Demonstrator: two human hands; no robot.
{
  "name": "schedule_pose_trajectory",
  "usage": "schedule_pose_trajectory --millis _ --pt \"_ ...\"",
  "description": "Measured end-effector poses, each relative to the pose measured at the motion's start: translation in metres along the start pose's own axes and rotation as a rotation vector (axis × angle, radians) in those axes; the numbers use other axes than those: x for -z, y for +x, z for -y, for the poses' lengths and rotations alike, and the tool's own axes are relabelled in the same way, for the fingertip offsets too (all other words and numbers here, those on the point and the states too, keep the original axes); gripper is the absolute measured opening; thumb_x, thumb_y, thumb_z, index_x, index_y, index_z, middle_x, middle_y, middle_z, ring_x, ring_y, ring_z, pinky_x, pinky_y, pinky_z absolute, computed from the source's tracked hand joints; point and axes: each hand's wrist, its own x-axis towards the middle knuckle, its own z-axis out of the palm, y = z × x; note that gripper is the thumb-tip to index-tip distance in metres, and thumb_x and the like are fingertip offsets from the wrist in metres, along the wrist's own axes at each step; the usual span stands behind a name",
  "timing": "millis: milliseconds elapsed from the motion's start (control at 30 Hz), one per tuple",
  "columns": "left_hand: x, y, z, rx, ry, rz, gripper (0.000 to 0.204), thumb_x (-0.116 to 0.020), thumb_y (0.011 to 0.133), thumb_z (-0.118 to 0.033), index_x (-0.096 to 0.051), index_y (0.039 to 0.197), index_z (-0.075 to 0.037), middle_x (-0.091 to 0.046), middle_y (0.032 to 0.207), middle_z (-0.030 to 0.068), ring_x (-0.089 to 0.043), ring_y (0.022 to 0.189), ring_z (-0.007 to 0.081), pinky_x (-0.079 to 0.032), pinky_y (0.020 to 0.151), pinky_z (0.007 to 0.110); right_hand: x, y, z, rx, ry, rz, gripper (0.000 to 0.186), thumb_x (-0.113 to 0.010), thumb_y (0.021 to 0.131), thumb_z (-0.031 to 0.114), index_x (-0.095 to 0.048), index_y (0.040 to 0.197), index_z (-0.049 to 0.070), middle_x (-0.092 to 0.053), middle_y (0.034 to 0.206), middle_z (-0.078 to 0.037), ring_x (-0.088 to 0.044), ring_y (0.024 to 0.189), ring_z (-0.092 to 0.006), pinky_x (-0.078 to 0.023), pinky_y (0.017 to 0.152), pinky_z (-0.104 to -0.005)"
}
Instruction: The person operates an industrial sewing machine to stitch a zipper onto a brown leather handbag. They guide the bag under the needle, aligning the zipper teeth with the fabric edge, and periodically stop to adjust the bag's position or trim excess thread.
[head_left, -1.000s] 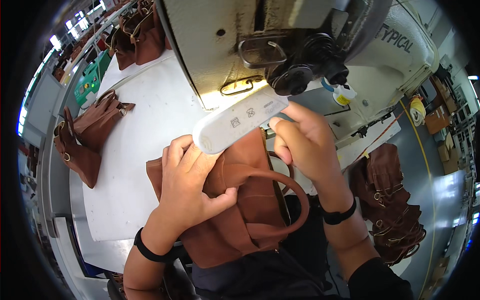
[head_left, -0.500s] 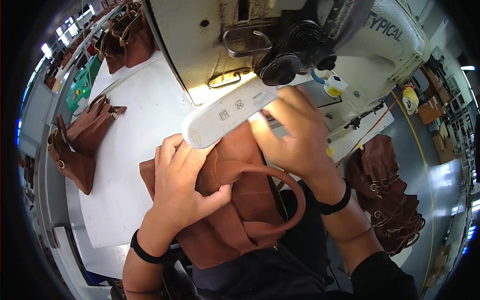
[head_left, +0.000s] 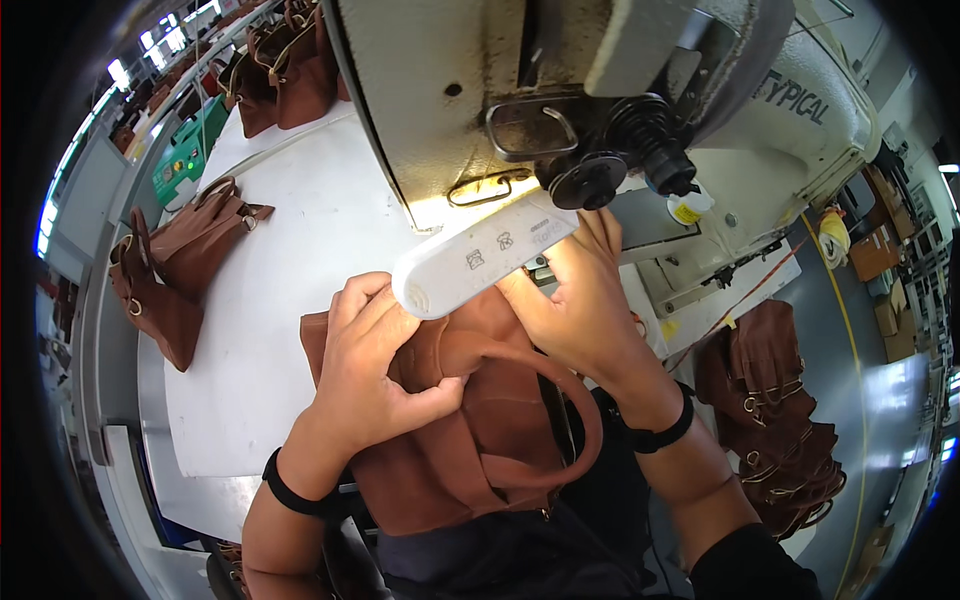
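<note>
A brown leather handbag point(head_left: 420, 475) with a rounded top handle point(head_left: 590, 410) lies tilted over my lap, its far end under the sewing machine head point(head_left: 450, 100). My left hand point(head_left: 370, 370) grips the bag beside the handle's base, thumb pressed on the leather and fingers over the far side. My right hand point(head_left: 585, 310) is bent in at the machine, its thumb against the bag's upper edge. The other fingertips are hidden behind a long white rounded bar point(head_left: 480, 255), so what they hold cannot be made out. The needle is hidden too.
Two similar brown bags point(head_left: 175, 285) rest on the white tabletop point(head_left: 265, 350) at left, and more bags point(head_left: 290, 75) stand at the far left. Several brown bags point(head_left: 775, 420) are piled at right. A small white bottle with a yellow label point(head_left: 690, 208) is by the machine.
My right hand has moved in closer to the machine, its fingers now further behind the white bar. My left hand keeps its grip on the bag. The whole view has shifted slightly.
</note>
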Motion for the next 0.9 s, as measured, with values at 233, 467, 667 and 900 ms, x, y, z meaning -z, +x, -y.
schedule_pose_trajectory --millis 233,467,667,900 --pt "0.001 0.004 -0.006 0.035 0.020 0.034 0.063 -0.083 0.059 -0.018 -0.072 0.119 -0.002 -0.069 0.125 0.0114 -0.057 0.116 0.0347 -0.041 0.104 0.044 -0.002 0.002 -0.002 -0.016 0.014 -0.043 0.015 -0.073 0.086 0.017 -0.063 0.091 0.007 -0.066 0.111 -0.009 -0.057 0.118 -0.0306 -0.031 0.113 -0.0494" --pt "0.005 0.006 -0.013 -0.035 0.130 0.092 0.082 -0.079 0.060 -0.007 -0.062 0.140 -0.002 -0.062 0.145 0.0167 -0.058 0.122 0.0333 -0.043 0.108 0.042 -0.004 0.001 -0.005 -0.044 0.039 -0.064 0.014 -0.072 0.084 0.016 -0.063 0.089 0.008 -0.065 0.100 -0.007 -0.058 0.109 -0.0290 -0.032 0.110 -0.0459" --pt "0.000 0.006 -0.012 -0.025 0.067 0.033 0.081 -0.080 0.059 -0.011 -0.066 0.138 -0.005 -0.068 0.134 0.0112 -0.057 0.118 0.0324 -0.041 0.107 0.043 -0.003 -0.001 -0.005 -0.036 0.040 -0.062 0.013 -0.073 0.086 0.017 -0.064 0.090 0.008 -0.067 0.101 -0.005 -0.061 0.105 -0.0269 -0.032 0.111 -0.0444" --pt "0.001 0.003 -0.007 -0.042 0.062 0.003 0.079 -0.082 0.059 -0.016 -0.067 0.136 -0.005 -0.070 0.125 0.0086 -0.056 0.112 0.0327 -0.043 0.104 0.043 0.000 0.001 -0.001 -0.041 0.041 -0.011 0.015 -0.072 0.089 0.019 -0.064 0.094 0.007 -0.068 0.104 -0.006 -0.061 0.109 -0.0272 -0.030 0.114 -0.0449"
